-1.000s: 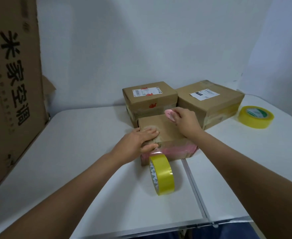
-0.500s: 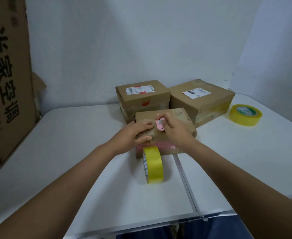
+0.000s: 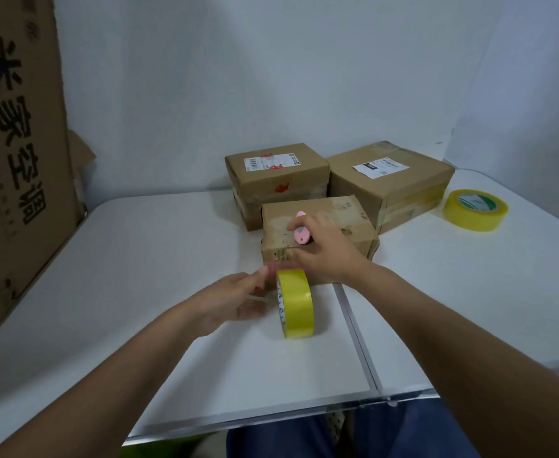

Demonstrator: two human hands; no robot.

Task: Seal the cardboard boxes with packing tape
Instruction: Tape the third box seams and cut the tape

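A small cardboard box (image 3: 347,219) sits mid-table. My right hand (image 3: 324,249) rests on its near top edge and grips a small pink cutter (image 3: 301,233). A yellow tape roll (image 3: 296,304) stands on edge just in front of the box. My left hand (image 3: 235,300) hovers beside the roll's left face, fingers relaxed and blurred, holding nothing that I can make out. Two more cardboard boxes, one with a barcode label (image 3: 276,183) and a larger one (image 3: 393,183), stand behind the small box.
A second yellow tape roll (image 3: 475,209) lies flat at the right. A tall printed cardboard sheet (image 3: 17,166) leans at the left edge. A metal seam (image 3: 357,335) runs down the white table (image 3: 139,276). My blue-clad lap shows below the near edge.
My left hand has come off the small box top and dropped down beside the standing tape roll. My right hand with the pink cutter has stayed at the box's near edge.
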